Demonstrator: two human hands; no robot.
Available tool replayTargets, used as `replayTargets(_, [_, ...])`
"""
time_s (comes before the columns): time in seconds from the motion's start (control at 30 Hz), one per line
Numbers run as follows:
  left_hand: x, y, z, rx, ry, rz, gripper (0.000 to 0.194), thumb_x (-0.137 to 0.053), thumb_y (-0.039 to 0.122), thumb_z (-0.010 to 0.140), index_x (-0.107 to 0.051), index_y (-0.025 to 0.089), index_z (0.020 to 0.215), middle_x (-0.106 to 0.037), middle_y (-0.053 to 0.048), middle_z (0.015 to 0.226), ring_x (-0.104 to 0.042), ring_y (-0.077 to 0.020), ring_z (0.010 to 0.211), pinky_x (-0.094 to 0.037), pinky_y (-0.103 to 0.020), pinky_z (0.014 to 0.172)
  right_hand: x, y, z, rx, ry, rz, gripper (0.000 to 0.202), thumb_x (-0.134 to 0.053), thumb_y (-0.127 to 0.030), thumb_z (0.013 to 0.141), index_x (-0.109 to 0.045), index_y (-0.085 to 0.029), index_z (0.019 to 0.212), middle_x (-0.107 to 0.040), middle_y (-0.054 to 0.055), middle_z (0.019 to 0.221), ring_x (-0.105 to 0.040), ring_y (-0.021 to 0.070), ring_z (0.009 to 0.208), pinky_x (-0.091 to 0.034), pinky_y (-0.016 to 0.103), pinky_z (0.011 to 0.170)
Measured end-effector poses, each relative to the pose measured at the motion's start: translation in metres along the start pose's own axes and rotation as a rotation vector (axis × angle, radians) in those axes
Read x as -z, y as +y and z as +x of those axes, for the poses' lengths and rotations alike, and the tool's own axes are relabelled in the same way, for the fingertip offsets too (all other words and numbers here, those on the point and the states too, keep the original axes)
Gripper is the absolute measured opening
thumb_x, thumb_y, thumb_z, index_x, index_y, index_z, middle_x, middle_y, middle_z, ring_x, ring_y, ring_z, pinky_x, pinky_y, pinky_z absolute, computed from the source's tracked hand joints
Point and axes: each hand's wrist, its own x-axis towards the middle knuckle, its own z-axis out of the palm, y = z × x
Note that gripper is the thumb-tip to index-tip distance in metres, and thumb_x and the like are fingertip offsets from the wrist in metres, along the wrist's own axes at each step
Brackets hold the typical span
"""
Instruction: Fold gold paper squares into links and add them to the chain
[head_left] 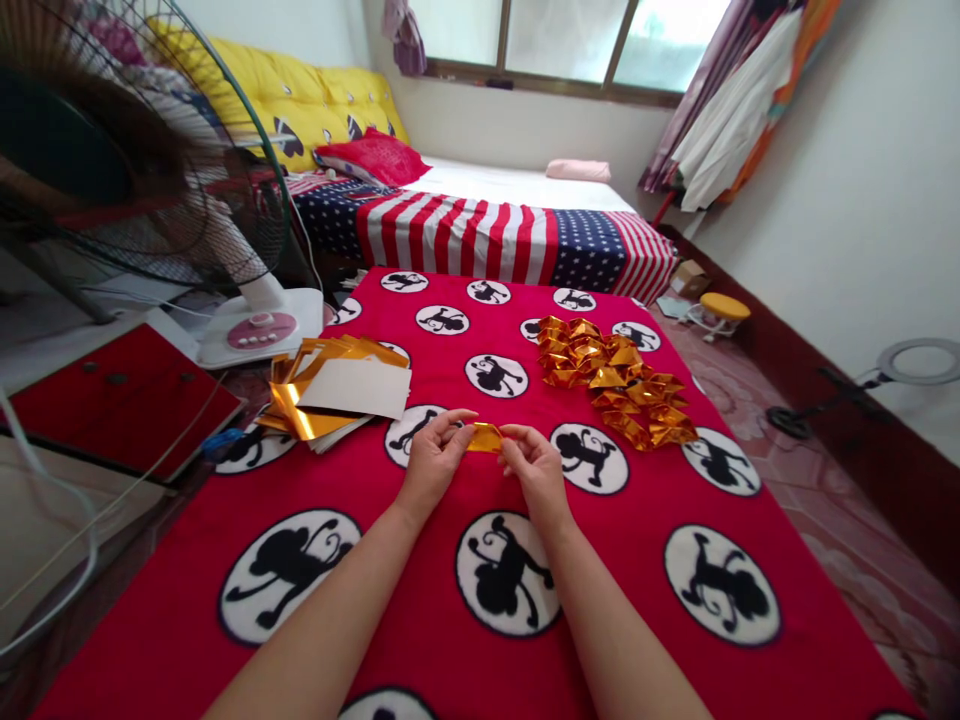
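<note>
- The gold foil piece (484,437) is small, narrow and shiny, its upper edge bent into angled creases; its glossy face catches the light, and the fingers cover both its ends.
- It is held between the 2 hands, above the red cloth (420,620), near the middle of the view.
- The left hand (437,450) pinches the left end, thumb against curled fingers, its index finger reaching along the far side.
- The right hand (534,465) grips the other end between thumb and fingertips, the remaining fingers bent.
- Both bare forearms stretch forward from the bottom edge and converge on the piece, the backs of the hands partly turned upward.
- To the right, well apart from the hands, lie the finished foil shapes (615,375): crisp, faceted and mirror-like, crowded together in uneven rows.
- To the left, the stack of sheets (296,412) is loosely fanned, glossy gold with flat corners; a matte, whitish sheet (356,388) lies on top.
- The cloth looks soft and fuzzy, printed with white, dark-edged circles, each bearing a black monkey figure.
</note>
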Motion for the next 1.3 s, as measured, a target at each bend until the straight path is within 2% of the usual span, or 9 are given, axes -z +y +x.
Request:
replayTargets(0.17, [-0.004,0.005,-0.002,-0.102,0.136,0.007,0.036,-0.067,0.041,0.083,-0.066,0.017,0.110,-0.043,0.008,0.050,-0.036,-0.0058,0.044,-0.029,-0.017,0.044,-0.013,-0.003,-0.002,-0.018,0.025,0.041,0.031,-0.077,-0.042,0.069,-0.062,-0.017,0.081,-0.063,-0.002,0.061,-0.052,0.0097,0.050,-0.042,0.021,0.049])
replayTargets(0.5, [-0.007,0.007,-0.007,-0.144,0.044,0.140,0.037,-0.062,0.039,0.087,-0.063,0.016,0.116,-0.045,0.007,0.055,-0.039,-0.0069,0.050,-0.034,-0.018,0.050,-0.021,-0.001,-0.008,-0.004,0.030,0.030,0.026,-0.073,-0.040,0.076,-0.067,-0.015,0.077,-0.059,-0.002,0.054,-0.048,0.0098,0.047,-0.035,0.022,0.048])
replayTargets(0.7, [-0.005,0.007,-0.007,-0.099,0.001,0.102,0.043,-0.063,0.040,0.086,-0.060,0.016,0.122,-0.040,0.008,0.053,-0.035,-0.0060,0.047,-0.028,-0.018,0.047,-0.019,-0.003,-0.011,0.037,0.022,0.027,0.022,-0.070,-0.039,0.080,-0.066,-0.017,0.078,-0.060,-0.002,0.057,-0.050,0.0103,0.051,-0.037,0.022,0.051])
replayTargets(0.93, [-0.001,0.005,-0.005,-0.046,0.001,0.092,0.042,-0.064,0.042,0.085,-0.063,0.015,0.118,-0.040,0.008,0.050,-0.035,-0.0057,0.045,-0.027,-0.018,0.044,-0.010,0.002,-0.008,0.002,-0.031,0.013,0.037,-0.060,-0.045,0.087,-0.058,-0.017,0.062,-0.055,-0.002,0.049,-0.043,0.0086,0.043,-0.030,0.022,0.044])
replayTargets(1.0, [0.000,0.001,-0.002,-0.026,0.010,0.078,0.040,-0.065,0.043,0.084,-0.067,0.014,0.112,-0.045,0.006,0.051,-0.036,-0.0060,0.044,-0.027,-0.018,0.043,-0.010,0.003,-0.006,0.002,-0.016,0.013,0.035,-0.060,-0.047,0.087,-0.061,-0.017,0.070,-0.058,-0.002,0.053,-0.046,0.0095,0.045,-0.034,0.022,0.045])
replayTargets(1.07, [0.002,-0.003,0.001,0.003,0.008,0.051,0.039,-0.064,0.045,0.083,-0.070,0.014,0.105,-0.050,0.004,0.053,-0.038,-0.0065,0.044,-0.027,-0.019,0.042,-0.010,0.002,-0.004,0.035,0.026,0.022,0.028,-0.064,-0.046,0.084,-0.065,-0.018,0.090,-0.062,-0.002,0.065,-0.051,0.0101,0.050,-0.039,0.022,0.047])
replayTargets(1.13, [0.004,-0.006,0.003,0.027,0.002,0.045,0.040,-0.063,0.047,0.084,-0.071,0.013,0.103,-0.050,0.004,0.051,-0.038,-0.0068,0.042,-0.025,-0.019,0.040,-0.010,0.001,-0.003,0.070,0.038,0.032,0.037,-0.071,-0.041,0.078,-0.062,-0.023,0.109,-0.064,-0.001,0.079,-0.054,0.0103,0.055,-0.044,0.022,0.050])
replayTargets(1.2, [0.005,-0.006,0.004,0.042,-0.005,0.064,0.042,-0.061,0.048,0.085,-0.070,0.013,0.108,-0.046,0.006,0.047,-0.038,-0.0065,0.040,-0.025,-0.019,0.039,-0.008,0.001,-0.003,0.092,0.006,0.015,0.038,-0.074,-0.037,0.074,-0.064,-0.024,0.109,-0.064,-0.001,0.084,-0.056,0.0107,0.058,-0.047,0.022,0.052])
replayTargets(1.3, [0.006,-0.002,0.003,0.055,-0.029,0.111,0.048,-0.055,0.051,0.088,-0.067,0.013,0.115,-0.046,0.006,0.044,-0.038,-0.0067,0.037,-0.026,-0.018,0.039,-0.005,0.002,-0.002,0.082,0.023,-0.028,0.027,-0.075,-0.035,0.073,-0.071,-0.021,0.095,-0.065,0.000,0.074,-0.056,0.0111,0.055,-0.047,0.023,0.051])
